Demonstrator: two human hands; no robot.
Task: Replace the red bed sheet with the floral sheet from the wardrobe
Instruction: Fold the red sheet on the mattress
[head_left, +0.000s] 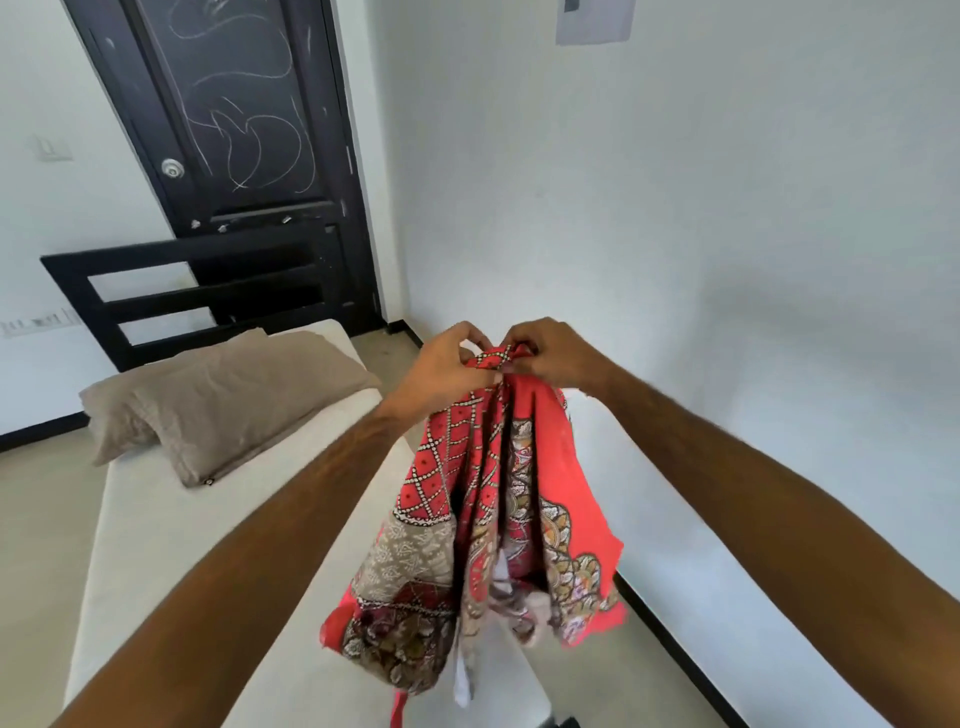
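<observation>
A bare white mattress (156, 519) fills the lower left; a taupe pillow (223, 400) lies at its upper end.

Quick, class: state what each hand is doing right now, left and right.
Left hand: pinches the top edge of the red sheet.
Right hand: pinches the same bunched top edge, beside the left.

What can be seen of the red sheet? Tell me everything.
The red sheet is thin printed cloth: red ground, white-dotted lattice, beige and brown paisley panels. It hangs bunched in vertical folds above the bare mattress, not spread. The left hand and right hand pinch its top edge together; its lower ends dangle loose.
</observation>
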